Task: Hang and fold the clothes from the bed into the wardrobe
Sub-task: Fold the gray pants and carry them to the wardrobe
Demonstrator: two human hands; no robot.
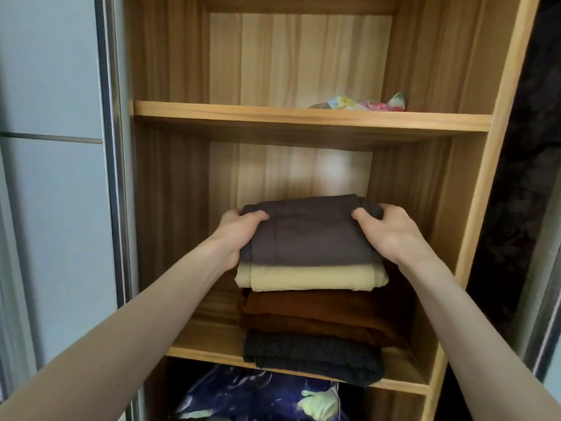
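A folded dark grey garment lies on top of a stack on the middle wardrobe shelf. My left hand grips its left edge, thumb on top. At the right edge my right hand grips it the same way. Under it sit a folded cream garment, a folded brown garment and, at the bottom, a folded charcoal garment. The fingers of both hands are hidden under the grey cloth.
The upper shelf holds a colourful patterned bundle at the back right. Dark blue printed fabric fills the compartment below. A grey sliding door stands to the left, and a dark hanging area is on the right.
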